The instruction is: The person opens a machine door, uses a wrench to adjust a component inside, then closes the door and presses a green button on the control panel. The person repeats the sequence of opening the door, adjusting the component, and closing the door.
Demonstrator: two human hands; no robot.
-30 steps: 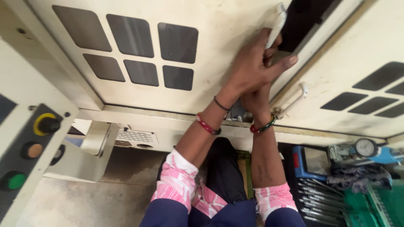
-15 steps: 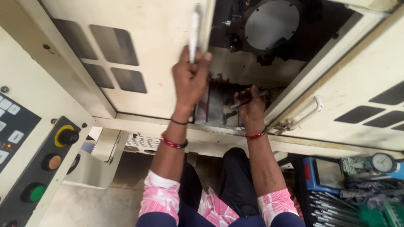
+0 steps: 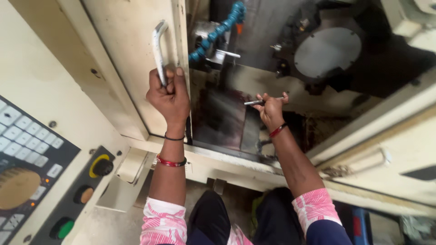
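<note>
Head view, looking down along both arms at the front of a cream-coloured machine. The left hand (image 3: 170,96) is closed around the lower end of a pale metal door handle (image 3: 159,51), fingers wrapped tight and thumb up against the bar. The handle is fixed upright on the sliding door (image 3: 131,68), near the door's right edge, and beside that edge lies the dark inside of the machine.

The right hand (image 3: 271,110) reaches into that opening and is closed on a thin metal rod (image 3: 263,101), which lies roughly level and sticks out to both sides of the fingers. Above and to the right of this hand sits a round grey disc (image 3: 328,51) in a dark housing. A blue jointed hose (image 3: 218,29) hangs down from the top of the opening, well above the rod.

Both wrists carry red bangles, and the left also has a thin black band. The sleeves are pink and white.

At the lower left is a control panel (image 3: 27,159) with pale keys, a black knob on a yellow ring (image 3: 102,167), an orange button (image 3: 83,194) and a green button (image 3: 63,228).
</note>
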